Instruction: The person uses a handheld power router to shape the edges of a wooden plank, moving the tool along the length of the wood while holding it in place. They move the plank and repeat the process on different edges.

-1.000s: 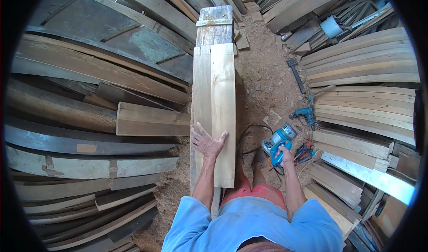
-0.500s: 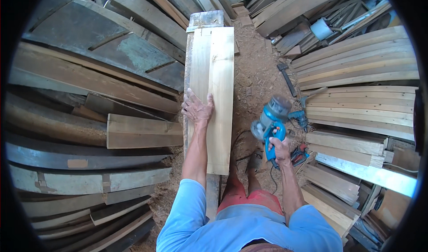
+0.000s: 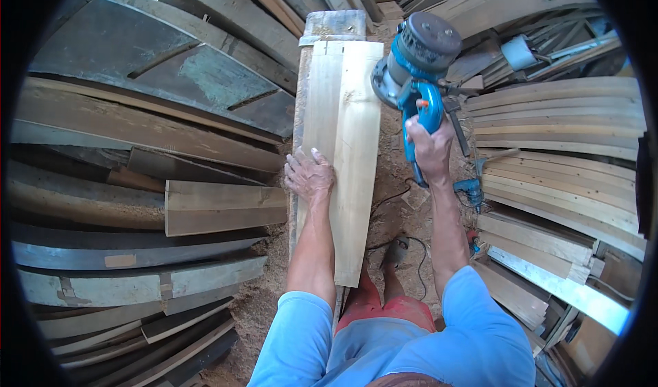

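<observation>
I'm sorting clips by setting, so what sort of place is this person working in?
Most likely a small woodworking shop or timber yard. Stacked planks crowd both sides, sawdust covers the floor, and the right hand lifts a blue power tool beside pale boards that the left hand steadies.

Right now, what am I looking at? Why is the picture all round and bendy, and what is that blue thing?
The camera sits on a person's head and looks down, so you see their own arms coming up from the bottom. Its wide lens bends straight edges near the rim. The left hand presses flat on pale wooden boards lying on a long narrow bench. The right hand grips the handle of a blue power tool, lifted in the air beside the boards. Sawdust covers the ground, and stacks of planks lie all around.
</observation>
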The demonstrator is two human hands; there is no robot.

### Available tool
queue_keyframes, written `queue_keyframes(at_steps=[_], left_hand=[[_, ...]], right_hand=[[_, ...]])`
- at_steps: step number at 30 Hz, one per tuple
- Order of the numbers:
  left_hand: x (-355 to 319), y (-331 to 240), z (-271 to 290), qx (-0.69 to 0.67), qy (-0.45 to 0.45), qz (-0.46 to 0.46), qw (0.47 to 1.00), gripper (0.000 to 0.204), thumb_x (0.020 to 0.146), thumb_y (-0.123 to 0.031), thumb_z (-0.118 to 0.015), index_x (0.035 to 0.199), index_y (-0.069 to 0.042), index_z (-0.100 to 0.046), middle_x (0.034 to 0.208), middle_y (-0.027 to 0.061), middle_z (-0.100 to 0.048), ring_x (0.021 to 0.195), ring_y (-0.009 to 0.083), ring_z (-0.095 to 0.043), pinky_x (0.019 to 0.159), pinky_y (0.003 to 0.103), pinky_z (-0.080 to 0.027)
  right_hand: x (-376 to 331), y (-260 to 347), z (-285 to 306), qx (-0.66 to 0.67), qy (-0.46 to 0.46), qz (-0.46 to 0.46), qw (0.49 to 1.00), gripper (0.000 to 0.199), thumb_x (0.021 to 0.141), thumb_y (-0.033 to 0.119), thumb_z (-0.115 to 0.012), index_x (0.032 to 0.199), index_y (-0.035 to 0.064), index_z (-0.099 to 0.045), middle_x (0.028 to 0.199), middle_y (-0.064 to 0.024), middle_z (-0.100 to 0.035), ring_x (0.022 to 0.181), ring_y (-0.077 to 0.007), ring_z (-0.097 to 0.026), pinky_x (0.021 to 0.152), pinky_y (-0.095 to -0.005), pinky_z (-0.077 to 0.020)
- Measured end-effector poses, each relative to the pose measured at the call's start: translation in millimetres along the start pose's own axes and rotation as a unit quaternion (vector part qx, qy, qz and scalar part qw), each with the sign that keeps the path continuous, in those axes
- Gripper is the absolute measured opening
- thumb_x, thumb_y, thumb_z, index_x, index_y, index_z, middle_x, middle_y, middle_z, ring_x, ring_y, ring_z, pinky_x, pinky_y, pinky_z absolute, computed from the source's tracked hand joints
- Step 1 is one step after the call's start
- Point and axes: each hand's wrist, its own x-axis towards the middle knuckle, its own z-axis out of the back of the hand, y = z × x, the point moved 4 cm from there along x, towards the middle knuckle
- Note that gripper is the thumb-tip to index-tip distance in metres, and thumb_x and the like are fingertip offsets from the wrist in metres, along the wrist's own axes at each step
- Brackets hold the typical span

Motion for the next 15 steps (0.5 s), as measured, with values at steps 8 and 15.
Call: queue_keyframes(at_steps=[8, 15], left_hand=[[3, 7, 0, -0.001, -0.015, -0.011, 1.000, 0.061, 0.104, -0.048, -0.046, 0.148, -0.006, -0.051, 0.154, 0.0233, -0.049, 0.141, 0.0401, -0.046, 0.116, 0.056, -0.034], [3, 2, 1, -0.018, 0.021, -0.007, 1.000, 0.063, 0.106, -0.048, -0.043, 0.151, -0.005, -0.048, 0.159, 0.0256, -0.043, 0.146, 0.0413, -0.041, 0.118, 0.057, -0.029]], right_hand=[[13, -48, -51, -0.049, 0.005, 0.032, 0.998, 0.035, 0.088, 0.013, -0.073, 0.119, 0.0015, -0.060, 0.090, -0.0005, -0.059, 0.080, -0.0093, -0.058, 0.077, -0.0295, -0.0512], [15, -76, -66, -0.056, -0.025, 0.039, 0.997, 0.035, 0.090, 0.005, -0.071, 0.124, 0.0050, -0.061, 0.092, 0.0021, -0.062, 0.078, -0.0051, -0.057, 0.073, -0.0239, -0.0494]])
